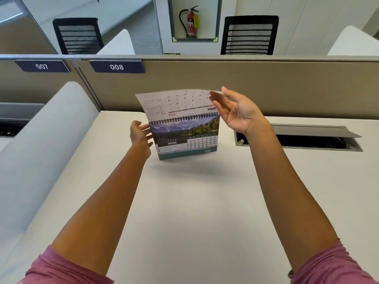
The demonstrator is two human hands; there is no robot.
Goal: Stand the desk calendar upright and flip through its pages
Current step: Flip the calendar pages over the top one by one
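The desk calendar (185, 138) stands upright on the white desk (184, 201), showing an April page with a mountain lake photo. One page (176, 104) is lifted above the black spiral binding, and its print reads upside down. My left hand (140, 135) holds the calendar's left edge, fingers against the side just below the spiral. My right hand (233, 109) is raised at the lifted page's top right corner. Its palm faces left and its fingers are spread, with the fingertips touching the page corner.
A beige partition (246, 89) labelled 007 and 008 runs behind the desk. An open grey cable tray (307, 138) is sunk into the desk at the right. A white rounded divider (51, 140) borders the left. Two black chairs and a fire extinguisher (191, 21) stand beyond.
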